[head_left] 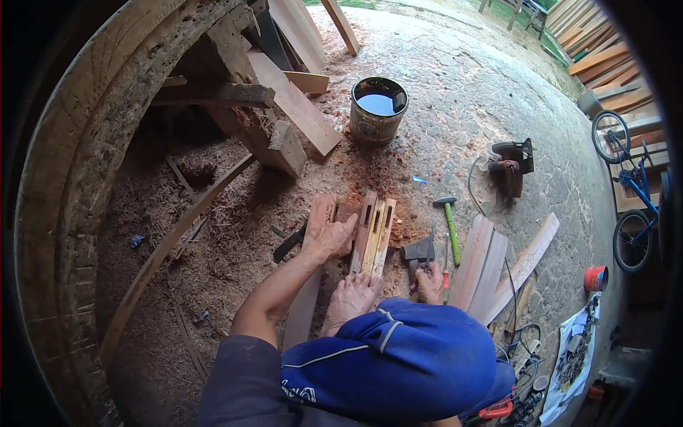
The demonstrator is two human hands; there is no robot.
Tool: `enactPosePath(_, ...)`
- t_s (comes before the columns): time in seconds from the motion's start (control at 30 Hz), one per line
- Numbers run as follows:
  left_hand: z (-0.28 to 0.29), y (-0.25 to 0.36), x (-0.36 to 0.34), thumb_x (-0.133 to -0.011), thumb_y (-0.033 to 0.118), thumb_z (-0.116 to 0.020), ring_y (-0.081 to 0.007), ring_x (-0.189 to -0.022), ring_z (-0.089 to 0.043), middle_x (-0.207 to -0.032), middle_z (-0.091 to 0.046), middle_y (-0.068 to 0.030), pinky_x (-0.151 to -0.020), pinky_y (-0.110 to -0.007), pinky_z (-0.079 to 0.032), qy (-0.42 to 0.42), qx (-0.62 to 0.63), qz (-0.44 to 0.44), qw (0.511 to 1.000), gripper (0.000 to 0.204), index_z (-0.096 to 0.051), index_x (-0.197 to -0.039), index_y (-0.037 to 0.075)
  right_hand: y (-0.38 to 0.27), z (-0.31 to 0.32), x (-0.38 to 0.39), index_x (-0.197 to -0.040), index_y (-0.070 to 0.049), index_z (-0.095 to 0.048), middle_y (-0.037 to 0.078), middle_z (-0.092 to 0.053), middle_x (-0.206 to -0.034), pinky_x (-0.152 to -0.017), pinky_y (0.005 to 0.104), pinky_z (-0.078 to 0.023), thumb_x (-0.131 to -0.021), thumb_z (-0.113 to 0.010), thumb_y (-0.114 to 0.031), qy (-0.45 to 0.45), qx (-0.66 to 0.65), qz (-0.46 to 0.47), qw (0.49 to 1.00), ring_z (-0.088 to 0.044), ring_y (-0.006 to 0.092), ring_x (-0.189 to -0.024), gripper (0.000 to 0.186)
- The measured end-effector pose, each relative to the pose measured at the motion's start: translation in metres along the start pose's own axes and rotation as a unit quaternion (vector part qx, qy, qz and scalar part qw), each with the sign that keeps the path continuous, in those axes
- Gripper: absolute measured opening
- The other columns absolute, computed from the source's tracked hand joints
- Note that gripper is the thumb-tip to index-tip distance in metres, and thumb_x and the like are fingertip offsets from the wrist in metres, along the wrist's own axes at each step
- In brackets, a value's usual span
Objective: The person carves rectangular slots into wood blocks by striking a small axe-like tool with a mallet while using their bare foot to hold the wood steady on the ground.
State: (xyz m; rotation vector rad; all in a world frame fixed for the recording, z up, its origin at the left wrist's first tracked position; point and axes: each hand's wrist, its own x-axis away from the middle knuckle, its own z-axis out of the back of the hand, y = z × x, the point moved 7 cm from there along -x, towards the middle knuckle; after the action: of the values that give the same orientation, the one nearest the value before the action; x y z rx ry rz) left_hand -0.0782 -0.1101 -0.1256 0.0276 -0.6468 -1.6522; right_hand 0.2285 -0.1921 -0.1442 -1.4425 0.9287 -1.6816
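My left hand [329, 236] lies on a slotted reddish board [322, 206], its thumb stretched toward a row of slotted wooden pieces [374, 231]. A bare foot [353, 293] rests on the near end of that row. My right hand [429, 286] is closed around a thin grey metal tool [432, 240] that points away from me; its exact kind is unclear. Just left of that hand an axe head [418, 249] lies on the ground. A hammer with a green handle [452, 231] and a red-handled tool [446, 279] are to the right.
Beyond the wood stands a bucket of dark liquid [379, 110]. A corded power saw [509, 169] sits at the right, above loose planks [480, 263]. Timber beams [245, 135] and shavings [185, 220] fill the left. A blue bicycle [638, 188] is at the far right.
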Motion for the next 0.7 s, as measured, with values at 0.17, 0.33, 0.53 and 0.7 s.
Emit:
enactPosePath(0.17,0.025,-0.025,0.078,-0.086,0.022,-0.065,-0.0456,-0.101,-0.063,-0.112,-0.063,-0.0297,-0.086,-0.053,-0.051,0.315,0.075,0.083,0.943,0.046,-0.053,-0.127,0.004,-0.003,0.019,0.0,-0.118,-0.004,-0.051,0.005,-0.056,-0.064,-0.041,0.0306,-0.045,-0.089,-0.06,-0.013,0.043,-0.005,-0.006,0.999,-0.055,0.0142,-0.046,0.032)
enactPosePath(0.33,-0.07,-0.103,0.13,-0.078,0.031,-0.075,-0.0445,-0.111,-0.061,-0.123,-0.06,-0.0286,-0.094,-0.05,-0.05,0.147,0.209,0.297,0.92,0.071,-0.043,-0.132,-0.001,0.012,0.014,-0.008,-0.116,-0.003,-0.051,0.005,-0.057,-0.066,-0.04,0.0308,-0.045,-0.09,-0.06,-0.012,0.027,-0.01,-0.003,1.0,-0.055,0.0138,-0.046,0.029)
enactPosePath(0.53,-0.016,-0.075,0.147,-0.077,0.029,-0.076,-0.0423,-0.11,-0.063,-0.118,-0.063,-0.0248,-0.094,-0.049,-0.051,0.106,0.181,0.284,0.936,0.063,-0.05,-0.127,0.001,-0.006,0.002,0.003,-0.113,-0.004,-0.053,0.004,-0.057,-0.069,-0.041,0.0295,-0.045,-0.092,-0.061,-0.012,-0.003,-0.01,0.01,1.0,-0.055,0.0133,-0.048,0.024)
enactPosePath(0.7,0.013,-0.03,0.152,-0.079,0.023,-0.072,-0.0427,-0.105,-0.063,-0.114,-0.062,-0.0225,-0.088,-0.051,-0.052,0.179,0.134,0.205,0.953,0.05,-0.055,-0.122,0.005,-0.013,-0.002,0.011,-0.113,-0.004,-0.053,0.004,-0.057,-0.071,-0.042,0.0295,-0.044,-0.092,-0.061,-0.013,0.005,-0.005,-0.016,1.0,-0.055,0.0128,-0.05,0.025)
